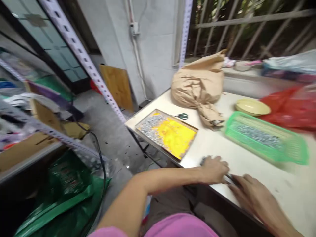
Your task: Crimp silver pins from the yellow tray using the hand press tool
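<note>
My left hand (214, 169) is closed in a fist low over the white table, near its front edge. A small grey bit shows beyond its far side. Between my hands runs a slim dark object (231, 179), blurred, its kind unclear. My right hand (254, 196) has its fingers closed about the near end of that object. Left of the hands lies a shallow tray (180, 159) with a yellow bottom, partly covered by many small silvery metal pieces (150, 126). Farther right, a green plastic basket (266, 154) holds more small grey metal pieces (261, 135).
Scissors (182, 116) with dark green handles lie behind the tray. A tied brown paper sack (197, 82) stands at the back, beside a yellow bowl (252, 107) and red plastic bags (291, 105). A perforated white metal post (84, 56) rises left of the table (207, 141).
</note>
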{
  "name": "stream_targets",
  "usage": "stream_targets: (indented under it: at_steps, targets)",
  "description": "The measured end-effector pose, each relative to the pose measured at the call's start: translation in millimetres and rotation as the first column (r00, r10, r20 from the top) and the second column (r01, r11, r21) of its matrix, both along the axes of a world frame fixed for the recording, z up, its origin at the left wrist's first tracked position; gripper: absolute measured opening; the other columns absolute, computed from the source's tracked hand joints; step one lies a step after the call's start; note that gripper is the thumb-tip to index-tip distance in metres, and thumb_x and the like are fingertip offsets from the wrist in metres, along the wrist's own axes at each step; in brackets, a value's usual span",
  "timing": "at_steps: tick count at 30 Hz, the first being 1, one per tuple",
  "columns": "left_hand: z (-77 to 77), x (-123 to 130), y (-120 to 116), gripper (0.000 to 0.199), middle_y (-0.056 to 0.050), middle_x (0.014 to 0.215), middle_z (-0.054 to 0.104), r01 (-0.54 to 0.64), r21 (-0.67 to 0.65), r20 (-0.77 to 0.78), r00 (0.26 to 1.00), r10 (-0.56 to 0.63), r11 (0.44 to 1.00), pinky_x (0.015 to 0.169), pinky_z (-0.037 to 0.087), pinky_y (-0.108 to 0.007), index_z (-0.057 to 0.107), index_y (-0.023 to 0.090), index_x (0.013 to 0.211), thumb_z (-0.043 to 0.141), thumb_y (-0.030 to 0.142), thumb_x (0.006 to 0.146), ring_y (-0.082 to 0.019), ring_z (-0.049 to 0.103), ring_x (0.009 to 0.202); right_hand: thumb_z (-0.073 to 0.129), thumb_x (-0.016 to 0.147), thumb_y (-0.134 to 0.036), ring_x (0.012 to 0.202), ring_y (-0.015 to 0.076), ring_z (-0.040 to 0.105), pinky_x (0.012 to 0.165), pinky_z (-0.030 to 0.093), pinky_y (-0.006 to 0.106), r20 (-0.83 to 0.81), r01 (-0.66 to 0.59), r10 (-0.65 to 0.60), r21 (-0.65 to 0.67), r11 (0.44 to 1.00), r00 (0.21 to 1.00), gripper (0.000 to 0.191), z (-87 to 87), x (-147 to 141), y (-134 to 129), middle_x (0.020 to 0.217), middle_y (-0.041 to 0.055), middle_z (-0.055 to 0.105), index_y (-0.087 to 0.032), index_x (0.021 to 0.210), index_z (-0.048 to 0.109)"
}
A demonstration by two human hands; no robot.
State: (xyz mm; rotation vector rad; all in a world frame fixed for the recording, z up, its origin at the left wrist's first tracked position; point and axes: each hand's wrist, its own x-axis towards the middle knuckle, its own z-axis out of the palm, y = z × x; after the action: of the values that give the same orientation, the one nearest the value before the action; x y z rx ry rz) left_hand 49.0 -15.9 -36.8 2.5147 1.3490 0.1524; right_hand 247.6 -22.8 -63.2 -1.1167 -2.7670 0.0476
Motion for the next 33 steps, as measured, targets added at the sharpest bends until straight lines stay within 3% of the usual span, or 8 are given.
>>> stream_targets:
  at_steps: [3,7,13,19,25,29,31,33]
  targets:
    - [8.5,-4,3,0.038,-0.010,0.103,0.060,-0.016,-0.013,-0.027,1.000,0.015,1.000,0.075,0.045,-0.040,0.062,0.014,0.092,0.060,0.048,0.077,-0.029,0.049,0.104,0.041,0.090,-0.046,0.080,0.0247,0.060,0.070,0.050,0.039,0.022,0.021,-0.021,-0.007,1.000,1.000,0.041,7.0,5,14,0.087,0.0112,0.061,-0.017,0.110,0.061]
    - [11.9,0,8,0.045,-0.012,0.106,0.058,-0.081,-0.031,-0.034,0.996,0.080,0.996,0.077,0.044,-0.042,0.062,0.013,0.094,0.058,0.055,0.077,-0.030,0.048,0.104,0.045,0.088,-0.046,0.087,0.0251,0.060,0.073,0.050,0.037,-0.026,-0.065,0.064,-0.034,0.997,0.998,0.044,6.1,8,39,0.101,0.0125,0.062,-0.018,0.120,0.057]
    - [10.2,3,16,0.049,-0.013,0.110,0.055,-0.121,-0.056,-0.027,0.992,0.120,0.991,0.078,0.044,-0.046,0.061,0.013,0.097,0.057,0.057,0.076,-0.031,0.046,0.106,0.051,0.084,-0.040,0.085,0.0239,0.060,0.074,0.049,0.035,-0.057,-0.175,0.168,-0.144,0.974,0.984,0.035,3.0,10,72,0.098,0.0124,0.062,-0.019,0.109,0.063]
    - [6.3,13,14,0.033,-0.008,0.104,0.058,-0.124,-0.039,-0.052,0.991,0.122,0.992,0.074,0.046,-0.043,0.059,0.017,0.098,0.050,0.046,0.085,-0.027,0.050,0.101,0.040,0.091,-0.046,0.072,0.0192,0.059,0.064,0.046,0.031,-0.101,-0.127,0.107,-0.228,0.965,0.989,0.033,-0.1,10,63,0.079,0.0053,0.059,-0.023,0.085,0.064]
    - [1.0,11,17,0.032,-0.008,0.102,0.060,-0.132,0.068,-0.089,0.987,0.138,0.989,0.073,0.049,-0.042,0.060,0.016,0.098,0.053,0.045,0.085,-0.026,0.052,0.099,0.040,0.090,-0.051,0.072,0.0203,0.057,0.064,0.044,0.032,-0.124,-0.152,0.141,-0.089,0.984,0.982,0.037,-1.0,9,67,0.079,0.0061,0.058,-0.022,0.092,0.063]
    - [-6.7,16,0,0.028,-0.013,0.121,0.055,-0.204,0.241,-0.029,0.976,0.217,0.949,0.089,0.045,-0.042,0.053,0.011,0.114,0.047,0.025,0.090,-0.027,0.048,0.115,0.052,0.079,-0.063,0.075,0.0226,0.055,0.065,0.044,0.034,-0.048,-0.077,0.074,-0.064,0.995,0.996,0.049,18.1,6,75,0.083,0.0088,0.058,-0.018,0.098,0.061]
    - [-14.0,19,-12,0.032,-0.013,0.134,0.047,-0.201,0.287,0.010,0.978,0.207,0.937,0.102,0.037,-0.043,0.048,0.011,0.122,0.041,0.015,0.091,-0.028,0.039,0.128,0.050,0.082,-0.059,0.081,0.0225,0.055,0.072,0.045,0.034,-0.061,-0.089,0.083,-0.101,0.991,0.995,0.048,27.0,6,77,0.089,0.0101,0.060,-0.017,0.103,0.060]
    - [-20.5,22,-22,0.033,-0.011,0.137,0.046,-0.193,0.279,0.054,0.981,0.185,0.941,0.107,0.032,-0.044,0.046,0.013,0.124,0.041,0.018,0.092,-0.028,0.035,0.132,0.044,0.089,-0.050,0.085,0.0215,0.055,0.075,0.044,0.034,-0.097,-0.101,0.087,-0.145,0.984,0.991,0.040,31.1,7,79,0.092,0.0106,0.061,-0.018,0.107,0.060]
